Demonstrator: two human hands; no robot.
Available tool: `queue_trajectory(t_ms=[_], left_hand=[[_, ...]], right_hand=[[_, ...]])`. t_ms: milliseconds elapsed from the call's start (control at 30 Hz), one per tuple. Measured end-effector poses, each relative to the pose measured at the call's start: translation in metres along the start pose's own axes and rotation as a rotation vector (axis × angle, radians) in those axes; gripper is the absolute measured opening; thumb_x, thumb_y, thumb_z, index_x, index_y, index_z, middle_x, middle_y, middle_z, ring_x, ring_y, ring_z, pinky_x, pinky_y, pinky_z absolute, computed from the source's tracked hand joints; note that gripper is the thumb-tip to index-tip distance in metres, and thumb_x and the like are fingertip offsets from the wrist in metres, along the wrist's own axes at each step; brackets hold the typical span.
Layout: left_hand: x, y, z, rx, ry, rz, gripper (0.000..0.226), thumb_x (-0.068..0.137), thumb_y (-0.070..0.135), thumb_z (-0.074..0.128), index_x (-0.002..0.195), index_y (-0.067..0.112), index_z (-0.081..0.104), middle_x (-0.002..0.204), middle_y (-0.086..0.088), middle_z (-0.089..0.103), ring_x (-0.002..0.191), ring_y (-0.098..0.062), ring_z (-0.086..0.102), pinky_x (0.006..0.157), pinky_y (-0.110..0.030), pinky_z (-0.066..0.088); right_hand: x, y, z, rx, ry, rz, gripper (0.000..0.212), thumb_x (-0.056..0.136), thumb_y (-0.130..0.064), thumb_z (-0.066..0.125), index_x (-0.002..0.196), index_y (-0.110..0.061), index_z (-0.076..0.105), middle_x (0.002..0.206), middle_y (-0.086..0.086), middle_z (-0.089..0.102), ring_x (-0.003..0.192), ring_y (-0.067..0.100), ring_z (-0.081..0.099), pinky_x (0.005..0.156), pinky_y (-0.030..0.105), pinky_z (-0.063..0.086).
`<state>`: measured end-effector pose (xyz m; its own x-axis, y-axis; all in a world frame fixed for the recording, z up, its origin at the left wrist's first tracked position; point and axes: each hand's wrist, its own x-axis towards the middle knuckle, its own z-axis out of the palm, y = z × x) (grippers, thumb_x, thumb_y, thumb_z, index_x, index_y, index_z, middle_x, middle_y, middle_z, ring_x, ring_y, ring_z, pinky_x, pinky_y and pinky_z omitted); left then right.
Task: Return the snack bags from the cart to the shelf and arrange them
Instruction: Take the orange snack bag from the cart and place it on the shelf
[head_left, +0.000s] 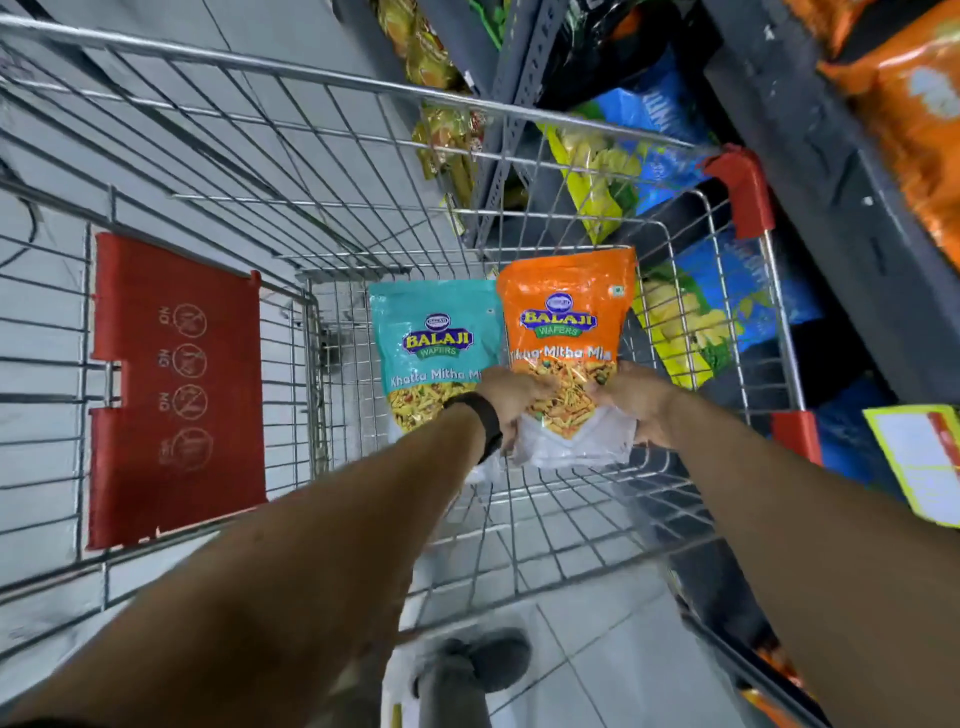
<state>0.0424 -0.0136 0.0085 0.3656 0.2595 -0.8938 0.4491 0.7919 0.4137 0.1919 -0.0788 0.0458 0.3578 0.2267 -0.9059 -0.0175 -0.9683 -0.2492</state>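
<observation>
We reached both arms down into the cart (467, 106), which stood just beside the shelf (810, 171). Our left hand (511, 397), with a dark band at the wrist, was closed on the lower left edge of the orange bag (566, 322); our right hand (631, 400) was closed on its lower right edge. Both sets of fingers were curled over the clear lower part of the pack, so the grip was partial rather than a full fist.

The orange bag stood tilted on the wire floor of the cart, with the teal bag (436, 353) lying flat just beside it on the left and touching it.

For a sound lift, we judged that the grip should stay on the seams, not on the filled middle, because pressure there could crush the contents. The bag should rise straight up to clear the wire wall and the red corner guard (740, 189) before it swings right toward the shelf, where other snack packs (597, 176) already stood.
</observation>
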Motion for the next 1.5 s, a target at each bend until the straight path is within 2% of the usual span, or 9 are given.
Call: queue_trajectory(t_ms=[100,233,333,433,600,767,1100,1267,1500], left_hand=[[-0.030,0.008,-0.008,0.045,-0.075,0.009,0.064,0.093,0.026,0.073,0.149,0.006,0.049,0.160,-0.015,0.046,0.146,-0.038,0.044,0.118,-0.051,0.040],[-0.094,0.023,-0.010,0.021,-0.104,0.167,0.048,0.068,0.032,0.087,0.113,0.018,0.077,0.137,-0.012,0.070,0.132,-0.037,0.060,0.118,-0.057,0.040],[-0.176,0.047,-0.003,-0.162,-0.129,0.338,0.054,0.069,0.009,0.085,0.121,0.006,0.073,0.123,-0.017,0.077,0.117,-0.038,0.071,0.111,-0.062,0.047],[-0.275,0.069,0.013,-0.218,-0.238,0.550,0.058,0.071,0.000,0.081,0.127,0.006,0.068,0.122,-0.018,0.077,0.102,-0.030,0.075,0.109,-0.057,0.050],[-0.435,0.107,0.076,-0.054,-0.389,0.809,0.055,0.078,0.007,0.078,0.130,0.018,0.066,0.132,-0.017,0.072,0.111,-0.030,0.065,0.098,-0.054,0.043],[-0.540,0.136,0.165,0.131,-0.532,1.053,0.057,0.079,0.000,0.077,0.132,0.014,0.062,0.126,-0.012,0.075,0.103,-0.023,0.072,0.084,-0.045,0.058],[-0.590,0.171,0.387,0.348,-0.836,1.142,0.060,0.073,-0.005,0.080,0.127,0.014,0.061,0.115,-0.006,0.079,0.105,-0.022,0.075,0.090,-0.040,0.062],[-0.583,0.173,0.470,0.407,-0.851,1.120,0.062,0.077,-0.017,0.076,0.130,0.007,0.055,0.118,-0.012,0.073,0.113,-0.032,0.067,0.087,-0.039,0.057],[-0.552,0.158,0.504,0.492,-0.804,1.115,0.053,0.084,-0.010,0.076,0.132,0.001,0.055,0.132,-0.022,0.070,0.125,-0.040,0.065,0.103,-0.047,0.054]], right_hand=[[-0.039,-0.004,-0.008,-0.024,0.005,-0.081,0.045,0.094,-0.024,0.070,0.134,-0.009,0.056,0.130,0.018,0.067,0.115,0.036,0.067,0.097,0.052,0.056],[-0.127,-0.013,-0.019,0.060,0.007,-0.228,0.024,0.097,-0.027,0.064,0.109,-0.009,0.054,0.102,0.001,0.063,0.090,0.018,0.062,0.090,0.045,0.055],[-0.198,-0.015,-0.034,0.200,0.026,-0.469,0.010,0.097,-0.017,0.066,0.103,-0.022,0.060,0.101,-0.006,0.071,0.089,0.011,0.066,0.086,0.037,0.058],[-0.282,-0.009,-0.058,0.303,0.087,-0.728,0.019,0.094,-0.012,0.069,0.110,-0.022,0.068,0.124,0.006,0.074,0.099,0.011,0.072,0.097,0.033,0.058],[-0.447,0.031,-0.124,0.481,0.315,-1.083,0.023,0.087,-0.015,0.074,0.105,-0.030,0.073,0.113,-0.001,0.078,0.107,0.019,0.071,0.098,0.042,0.055],[-0.555,0.086,-0.202,0.546,0.533,-1.251,0.031,0.087,0.008,0.069,0.109,-0.014,0.067,0.105,0.001,0.075,0.098,0.013,0.067,0.091,0.035,0.053],[-0.632,0.189,-0.323,0.976,0.841,-1.231,0.032,0.099,-0.006,0.060,0.130,-0.014,0.058,0.120,0.004,0.073,0.094,0.008,0.073,0.072,0.018,0.059],[-0.627,0.221,-0.363,1.127,0.974,-1.171,0.037,0.099,-0.007,0.060,0.135,-0.015,0.054,0.129,0.008,0.070,0.109,0.020,0.069,0.081,0.030,0.056],[-0.589,0.245,-0.374,1.216,0.998,-1.113,0.034,0.099,-0.015,0.063,0.133,-0.016,0.059,0.123,0.003,0.075,0.111,0.018,0.072,0.072,0.019,0.058]])
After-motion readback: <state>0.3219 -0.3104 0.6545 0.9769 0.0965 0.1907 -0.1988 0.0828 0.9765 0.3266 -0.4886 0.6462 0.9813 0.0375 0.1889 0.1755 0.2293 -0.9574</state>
